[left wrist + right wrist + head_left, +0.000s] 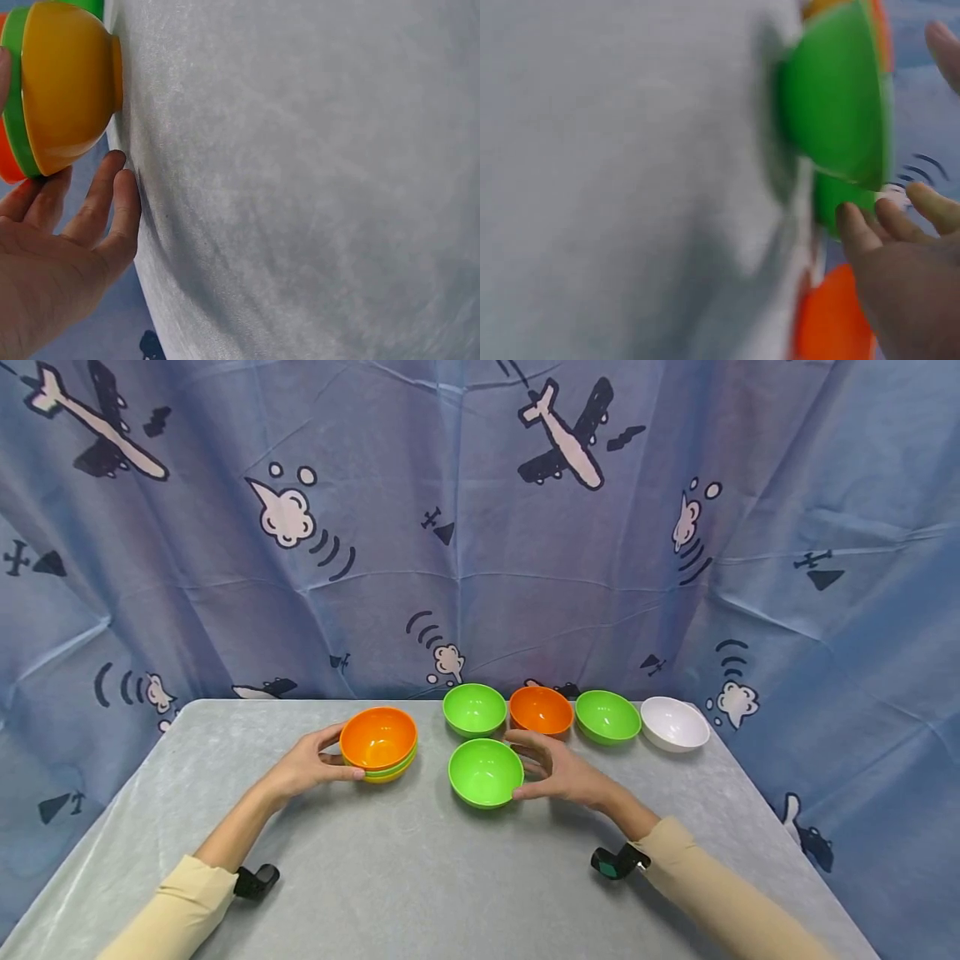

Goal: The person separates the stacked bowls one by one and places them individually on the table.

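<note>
The left hand (303, 768) had its thumb and fingers (112, 202) spread loosely around the stack of 3 bowls (378, 744), orange nested in green nested in yellow, left of the bench's (420, 877) middle; whether they actually gripped it I could not tell. The right hand (558, 771) cupped the right side of a lone green bowl (485, 772) near the bench's middle, thumb at its rim and fingers (855, 229) curved behind it. Along the far edge stood 4 more bowls: green (474, 709), orange (541, 710), green (607, 717) and white (674, 723).
</note>
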`<state>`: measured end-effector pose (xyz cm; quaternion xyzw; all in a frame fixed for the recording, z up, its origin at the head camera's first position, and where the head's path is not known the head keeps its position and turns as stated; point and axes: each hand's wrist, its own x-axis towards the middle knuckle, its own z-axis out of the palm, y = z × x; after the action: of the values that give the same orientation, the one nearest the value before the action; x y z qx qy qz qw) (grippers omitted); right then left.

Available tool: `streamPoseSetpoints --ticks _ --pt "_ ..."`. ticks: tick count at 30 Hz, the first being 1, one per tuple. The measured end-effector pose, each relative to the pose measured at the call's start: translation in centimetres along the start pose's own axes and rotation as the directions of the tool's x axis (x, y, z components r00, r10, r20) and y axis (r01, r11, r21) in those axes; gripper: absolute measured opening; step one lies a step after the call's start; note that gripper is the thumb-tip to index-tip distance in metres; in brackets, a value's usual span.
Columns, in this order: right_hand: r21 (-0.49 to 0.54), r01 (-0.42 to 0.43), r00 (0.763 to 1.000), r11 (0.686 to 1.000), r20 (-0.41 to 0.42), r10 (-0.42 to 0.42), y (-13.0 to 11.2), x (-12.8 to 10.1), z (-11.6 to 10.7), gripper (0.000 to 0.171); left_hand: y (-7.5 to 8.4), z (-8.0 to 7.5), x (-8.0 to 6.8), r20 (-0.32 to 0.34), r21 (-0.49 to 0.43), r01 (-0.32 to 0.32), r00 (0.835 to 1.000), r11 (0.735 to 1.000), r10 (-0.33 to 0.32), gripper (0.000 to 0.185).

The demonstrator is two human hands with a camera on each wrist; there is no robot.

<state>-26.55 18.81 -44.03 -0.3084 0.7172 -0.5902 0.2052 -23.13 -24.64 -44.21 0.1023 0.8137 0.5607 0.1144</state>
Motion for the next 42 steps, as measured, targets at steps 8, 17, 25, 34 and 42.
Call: streamPoseSetpoints --ticks 8,17,25,34,42 --pt "0.032 0.070 0.940 0.997 -0.337 -0.055 -1.8 1.3 -0.2 0.050 -0.1 0.0 0.0 0.007 0.014 -0.003 1.000 1.000 0.003 0.093" --pt "0.120 0.151 0.907 0.981 -0.412 -0.089 -2.6 4.2 2.7 0.044 -0.1 0.3 -0.1 0.023 0.010 -0.011 1.000 1.000 0.010 0.092" --pt "0.166 0.199 0.913 0.966 -0.390 -0.121 -3.6 6.5 5.7 0.044 -0.1 0.3 -0.1 0.030 0.003 -0.003 1.000 1.000 0.003 0.093" --pt "0.211 0.186 0.917 0.960 -0.388 -0.093 -3.7 8.7 9.1 0.048 -0.2 0.3 0.1 0.026 0.006 -0.002 1.000 1.000 0.002 0.096" --pt "0.140 0.134 0.909 0.981 -0.411 -0.066 -3.2 10.2 12.4 0.058 -0.1 0.4 0.0 0.018 0.023 0.006 1.000 1.000 -0.007 0.097"
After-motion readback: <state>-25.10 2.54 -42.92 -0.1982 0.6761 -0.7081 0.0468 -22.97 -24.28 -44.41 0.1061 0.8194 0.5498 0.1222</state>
